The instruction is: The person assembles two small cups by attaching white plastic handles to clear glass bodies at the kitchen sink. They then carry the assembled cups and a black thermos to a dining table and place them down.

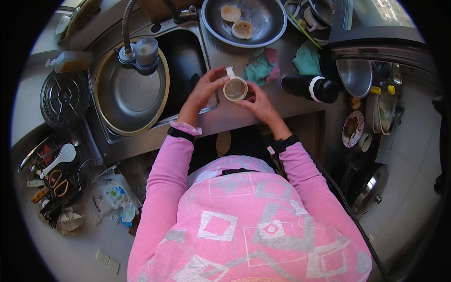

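Over the steel counter's front part I hold a small round white cap, hollow like a cup (235,89), with a short white tab sticking up at its far side. My left hand (206,88) pinches its left edge near the tab. My right hand (259,104) grips its right and lower rim with thumb and fingers. The inside of the cap faces up and looks greyish. Just right of my hands a black bottle (297,85) with a white ring lies on its side. Behind the cap is a crumpled teal and pink cloth (261,67).
To the left, the sink holds a large steel basin (104,101) under the faucet (126,54). A steel bowl (206,29) with two round pale pieces stands at the back. Another teal cloth (307,57) lies behind the bottle. Utensils, including scissors (57,182), fill the left side.
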Tool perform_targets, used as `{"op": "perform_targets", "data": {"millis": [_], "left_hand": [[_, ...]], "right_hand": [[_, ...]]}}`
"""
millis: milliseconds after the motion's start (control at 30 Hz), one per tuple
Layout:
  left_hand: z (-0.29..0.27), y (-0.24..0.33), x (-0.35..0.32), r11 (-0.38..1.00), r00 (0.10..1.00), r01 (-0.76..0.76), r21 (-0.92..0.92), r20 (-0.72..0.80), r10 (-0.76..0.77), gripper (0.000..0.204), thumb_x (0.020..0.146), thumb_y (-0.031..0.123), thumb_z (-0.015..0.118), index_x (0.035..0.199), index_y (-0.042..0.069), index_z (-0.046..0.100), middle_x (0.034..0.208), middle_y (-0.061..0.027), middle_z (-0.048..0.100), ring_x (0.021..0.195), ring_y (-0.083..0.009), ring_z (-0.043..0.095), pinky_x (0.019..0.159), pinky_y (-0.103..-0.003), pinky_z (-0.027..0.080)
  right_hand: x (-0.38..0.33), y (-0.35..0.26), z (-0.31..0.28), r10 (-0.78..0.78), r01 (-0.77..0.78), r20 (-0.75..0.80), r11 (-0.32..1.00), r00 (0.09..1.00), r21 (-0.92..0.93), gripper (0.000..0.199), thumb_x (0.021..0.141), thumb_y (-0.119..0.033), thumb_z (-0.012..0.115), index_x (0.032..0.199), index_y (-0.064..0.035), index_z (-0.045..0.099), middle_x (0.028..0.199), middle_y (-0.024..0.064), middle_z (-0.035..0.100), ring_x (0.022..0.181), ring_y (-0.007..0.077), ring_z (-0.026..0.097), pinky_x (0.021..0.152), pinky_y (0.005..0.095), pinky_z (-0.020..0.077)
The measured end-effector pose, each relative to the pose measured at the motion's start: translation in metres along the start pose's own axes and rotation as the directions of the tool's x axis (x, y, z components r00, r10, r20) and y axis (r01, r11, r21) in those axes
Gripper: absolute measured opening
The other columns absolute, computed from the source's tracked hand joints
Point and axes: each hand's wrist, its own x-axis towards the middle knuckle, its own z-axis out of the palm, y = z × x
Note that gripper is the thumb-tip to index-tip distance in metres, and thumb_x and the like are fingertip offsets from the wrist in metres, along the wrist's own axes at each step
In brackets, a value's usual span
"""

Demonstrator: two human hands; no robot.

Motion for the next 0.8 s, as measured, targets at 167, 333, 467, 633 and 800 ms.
{"op": "perform_targets", "data": {"millis": [167,333,467,633,800], "left_hand": [[0.002,-0.008,0.004,0.991,0.986,-0.113,0.074,-0.114,0.121,0.05,0.093,0.025,0.069,0.133,-0.002,0.056,0.129,-0.0141,0.062,0.119,-0.0213,0.058,0.102,-0.032,0.044],[0.0,-0.018,0.005,0.998,0.984,-0.068,-0.008,-0.165,0.066,0.047,0.099,0.03,0.06,0.135,0.0,0.055,0.125,-0.0093,0.064,0.117,-0.0174,0.058,0.099,-0.03,0.045],[-0.013,-0.023,0.005,0.994,0.97,-0.062,-0.086,-0.239,0.039,0.04,0.101,0.026,0.056,0.132,0.001,0.056,0.122,-0.0098,0.066,0.111,-0.0171,0.061,0.092,-0.031,0.05],[-0.033,-0.028,-0.016,0.994,0.949,-0.023,-0.106,-0.316,-0.012,0.032,0.101,0.019,0.054,0.127,0.001,0.058,0.113,-0.0099,0.068,0.099,-0.0161,0.064,0.084,-0.03,0.053],[-0.046,-0.036,-0.05,0.986,0.942,0.026,-0.165,-0.327,-0.079,0.031,0.101,0.016,0.053,0.126,-0.001,0.057,0.107,-0.0144,0.069,0.088,-0.0199,0.068,0.079,-0.03,0.055]], "right_hand": [[0.005,-0.003,0.005,-0.106,0.099,-0.04,0.985,0.994,-0.14,0.082,0.076,-0.026,0.084,0.141,0.0016,0.044,0.131,0.0176,0.059,0.117,0.0247,0.06,0.086,0.0335,0.0547],[-0.007,-0.019,-0.002,-0.144,0.116,-0.068,0.944,0.987,-0.308,0.078,0.078,-0.026,0.08,0.141,0.004,0.044,0.13,0.0219,0.059,0.113,0.0273,0.063,0.083,0.0381,0.0561],[-0.003,-0.062,-0.016,-0.129,0.031,-0.218,0.914,0.967,-0.404,0.054,0.08,-0.023,0.076,0.124,0.0037,0.059,0.113,0.0213,0.068,0.096,0.0273,0.069,0.08,0.0387,0.0554],[0.065,-0.118,-0.03,-0.464,0.234,-0.269,0.77,0.844,-0.593,0.038,0.083,-0.017,0.071,0.116,0.0015,0.065,0.107,0.0193,0.07,0.094,0.0305,0.07,0.084,0.0372,0.0546],[0.144,-0.133,-0.035,-0.425,0.026,-0.33,0.645,0.843,-0.763,0.052,0.078,-0.028,0.076,0.118,0.0021,0.064,0.116,0.0225,0.067,0.108,0.0356,0.065,0.093,0.0426,0.0508]]}}
